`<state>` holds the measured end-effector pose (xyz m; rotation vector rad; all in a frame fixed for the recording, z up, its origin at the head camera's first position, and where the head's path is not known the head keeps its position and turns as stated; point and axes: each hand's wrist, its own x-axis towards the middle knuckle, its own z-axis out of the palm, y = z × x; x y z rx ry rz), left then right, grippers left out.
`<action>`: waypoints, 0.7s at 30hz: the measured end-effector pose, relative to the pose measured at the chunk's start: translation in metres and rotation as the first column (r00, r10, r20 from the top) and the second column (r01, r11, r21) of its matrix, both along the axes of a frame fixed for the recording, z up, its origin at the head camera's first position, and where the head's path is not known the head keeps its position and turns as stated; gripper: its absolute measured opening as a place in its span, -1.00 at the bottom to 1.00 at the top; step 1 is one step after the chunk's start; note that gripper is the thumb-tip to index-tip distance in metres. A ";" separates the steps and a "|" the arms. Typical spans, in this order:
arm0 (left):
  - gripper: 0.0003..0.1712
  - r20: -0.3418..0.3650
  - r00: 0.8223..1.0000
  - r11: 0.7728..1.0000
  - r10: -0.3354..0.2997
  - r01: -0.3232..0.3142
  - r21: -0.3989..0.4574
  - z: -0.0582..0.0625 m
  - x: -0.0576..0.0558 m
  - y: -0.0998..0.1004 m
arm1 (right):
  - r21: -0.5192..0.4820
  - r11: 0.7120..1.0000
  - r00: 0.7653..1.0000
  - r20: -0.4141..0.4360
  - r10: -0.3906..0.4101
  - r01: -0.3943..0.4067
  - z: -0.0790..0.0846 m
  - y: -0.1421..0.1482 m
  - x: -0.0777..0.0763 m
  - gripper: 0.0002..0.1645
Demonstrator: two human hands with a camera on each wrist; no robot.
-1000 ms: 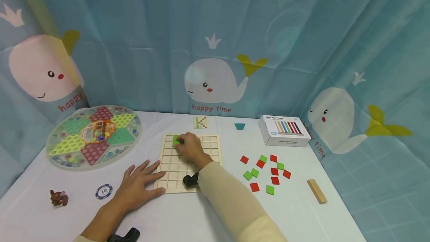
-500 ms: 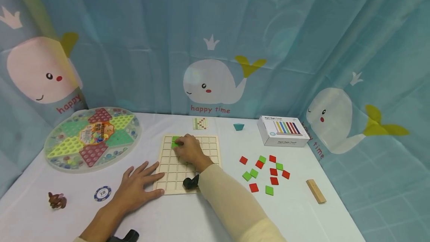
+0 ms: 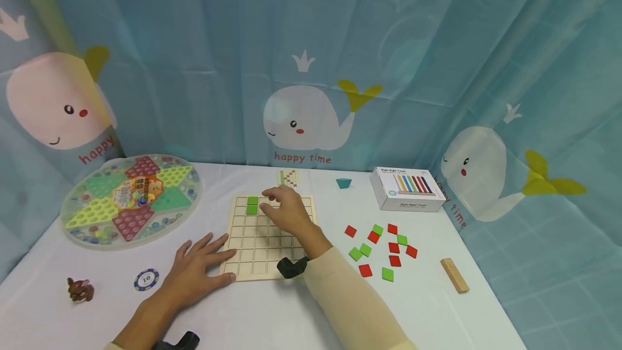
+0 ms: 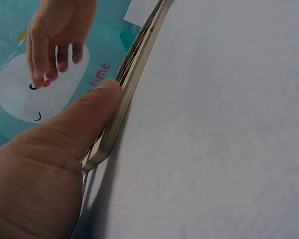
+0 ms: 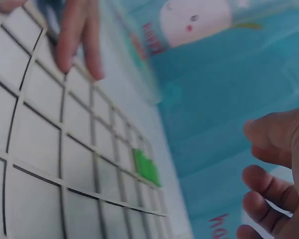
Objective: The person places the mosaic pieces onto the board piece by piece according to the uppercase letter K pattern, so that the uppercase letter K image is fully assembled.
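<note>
The wooden grid board [image 3: 250,255] lies mid-table. Two green square tiles [image 3: 252,205] sit one above the other in its top rows, left of centre; the right wrist view shows the green tiles [image 5: 147,167] touching. My right hand [image 3: 290,214] hovers above the board just right of them, fingers loosely bent, with nothing between fingers and thumb. My left hand [image 3: 196,270] rests with spread fingers at the board's left edge. In the left wrist view its thumb [image 4: 87,114] lies on the rim of the board [image 4: 129,82].
Loose red tiles [image 3: 365,270] and green tiles [image 3: 387,274] lie scattered right of the board. Around stand a white box [image 3: 408,190], wooden block [image 3: 454,275], teal piece [image 3: 343,183], pattern card [image 3: 289,178], round checkers board [image 3: 133,201], chip [image 3: 146,280] and brown animal figure [image 3: 80,289].
My right hand has let go of the green tile and moved right, uncovering both green tiles on the board. My left hand stays on the board's edge.
</note>
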<state>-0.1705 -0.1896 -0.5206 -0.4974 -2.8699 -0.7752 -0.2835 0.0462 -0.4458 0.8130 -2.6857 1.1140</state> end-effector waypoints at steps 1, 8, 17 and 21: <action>-0.26 0.002 1.000 1.000 0.001 -0.001 0.001 0.000 0.000 0.000 | -0.014 1.000 1.000 -0.022 0.009 -0.009 0.003 0.004 0.003 -0.66; -0.26 -0.007 1.000 1.000 -0.003 0.003 0.010 -0.002 0.000 0.000 | -0.089 0.995 0.994 -0.105 0.028 -0.037 0.018 0.038 0.022 -0.64; -0.26 -0.006 1.000 1.000 -0.009 0.009 0.010 0.000 0.000 0.001 | -0.121 0.987 0.988 -0.124 0.095 -0.110 0.024 0.093 0.039 -0.56; -0.27 -0.001 1.000 1.000 -0.005 0.005 0.016 0.002 0.001 0.001 | -0.131 0.980 0.986 -0.103 0.134 -0.147 0.024 0.116 0.041 -0.56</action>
